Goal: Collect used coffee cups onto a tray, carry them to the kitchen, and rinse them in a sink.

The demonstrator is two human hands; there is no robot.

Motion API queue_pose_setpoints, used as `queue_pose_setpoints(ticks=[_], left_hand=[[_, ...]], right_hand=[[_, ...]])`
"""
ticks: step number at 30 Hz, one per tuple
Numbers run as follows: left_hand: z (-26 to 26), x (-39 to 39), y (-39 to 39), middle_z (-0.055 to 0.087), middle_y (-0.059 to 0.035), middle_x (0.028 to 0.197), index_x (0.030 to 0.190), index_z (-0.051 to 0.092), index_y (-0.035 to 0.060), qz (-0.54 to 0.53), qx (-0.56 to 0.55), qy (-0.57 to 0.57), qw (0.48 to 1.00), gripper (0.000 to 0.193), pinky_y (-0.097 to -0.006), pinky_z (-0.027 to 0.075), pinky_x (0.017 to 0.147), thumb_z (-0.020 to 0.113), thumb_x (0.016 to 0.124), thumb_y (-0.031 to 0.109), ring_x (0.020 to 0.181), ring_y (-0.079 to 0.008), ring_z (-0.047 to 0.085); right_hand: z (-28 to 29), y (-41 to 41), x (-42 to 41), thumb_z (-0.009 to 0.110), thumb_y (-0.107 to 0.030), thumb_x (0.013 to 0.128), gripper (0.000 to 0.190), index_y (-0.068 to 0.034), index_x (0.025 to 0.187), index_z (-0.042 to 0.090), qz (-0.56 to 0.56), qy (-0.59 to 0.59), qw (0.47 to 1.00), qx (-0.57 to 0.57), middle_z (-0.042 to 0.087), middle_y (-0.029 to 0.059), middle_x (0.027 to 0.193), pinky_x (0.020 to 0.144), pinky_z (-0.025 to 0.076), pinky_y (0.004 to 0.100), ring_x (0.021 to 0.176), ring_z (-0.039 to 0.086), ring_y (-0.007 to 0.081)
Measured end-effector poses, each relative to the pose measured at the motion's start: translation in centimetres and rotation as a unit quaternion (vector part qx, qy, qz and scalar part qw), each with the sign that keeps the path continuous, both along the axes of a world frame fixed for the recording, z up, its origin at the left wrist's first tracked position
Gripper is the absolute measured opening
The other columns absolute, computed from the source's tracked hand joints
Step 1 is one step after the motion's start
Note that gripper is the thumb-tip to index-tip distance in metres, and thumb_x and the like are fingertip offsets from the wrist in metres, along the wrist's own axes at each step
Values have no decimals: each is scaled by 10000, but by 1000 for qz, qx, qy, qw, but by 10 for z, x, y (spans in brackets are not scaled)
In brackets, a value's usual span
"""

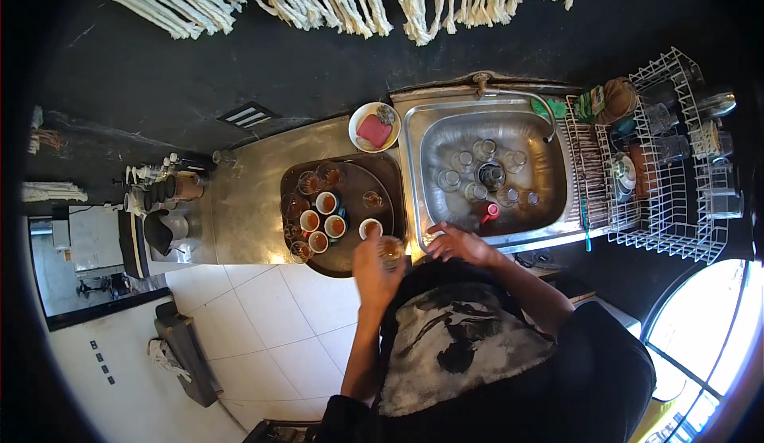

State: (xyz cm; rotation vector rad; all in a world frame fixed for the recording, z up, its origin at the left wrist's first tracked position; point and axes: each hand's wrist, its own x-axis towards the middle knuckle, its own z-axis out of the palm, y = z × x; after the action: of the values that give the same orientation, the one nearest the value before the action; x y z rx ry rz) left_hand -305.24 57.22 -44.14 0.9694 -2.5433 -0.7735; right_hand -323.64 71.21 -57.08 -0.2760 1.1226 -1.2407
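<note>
My left hand (375, 270) grips a clear glass (391, 251) with some amber liquid in it, above the near right corner of a dark tray (376, 264). Just left of the fingers stands a white cup (370, 228) of brownish liquid. More cups, among them a white cup (327, 203) and a teal cup (335, 226), crowd the tray with several glasses (331, 174). My right hand (462, 245) hovers at the near left rim of the steel sink (427, 216), fingers apart and holding nothing. Several clear glasses (476, 191) and a small red cup (490, 210) are in the basin.
A white bowl (375, 127) with a pink sponge and a scouring pad sits behind the tray. The curved faucet (546, 109) reaches over the basin. Right of it is a white wire dish rack (650, 162) holding glassware. Jars and containers (173, 186) line the counter's left end.
</note>
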Motion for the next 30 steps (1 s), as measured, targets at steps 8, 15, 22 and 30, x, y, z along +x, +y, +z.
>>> queue_pose_setpoints(ticks=[8,15,22,30], left_hand=[[-35,-99,26,570,-173,1233,1490,379,110,-232,35,20,972,935,-448,465,939,829,675,189,1104,-364,564],[-31,-67,4,550,-200,1308,1451,416,44,-132,79,97,983,784,-435,420,1026,785,781,216,1199,-370,531],[-79,105,-74,528,-249,1282,1350,453,-49,227,-137,104,959,643,-467,374,1032,682,766,91,1183,-414,488],[-94,173,-135,532,-262,1242,1406,394,-6,258,-69,-94,959,849,-506,418,997,786,663,121,1150,-457,504]], right_hand=[[12,-4,2,345,-322,1043,356,-85,1110,602,-224,-340,906,-119,670,49,995,846,528,374,938,650,192],[-67,17,-37,407,-532,963,442,-145,979,620,-414,-277,864,71,607,34,766,534,461,321,609,567,181],[-118,6,-33,520,-504,965,417,-105,1066,587,-331,164,895,251,621,52,787,427,396,281,605,586,150],[-120,-20,-17,724,-357,833,458,-158,1204,543,29,551,764,333,681,180,1105,837,524,508,1030,658,383]])
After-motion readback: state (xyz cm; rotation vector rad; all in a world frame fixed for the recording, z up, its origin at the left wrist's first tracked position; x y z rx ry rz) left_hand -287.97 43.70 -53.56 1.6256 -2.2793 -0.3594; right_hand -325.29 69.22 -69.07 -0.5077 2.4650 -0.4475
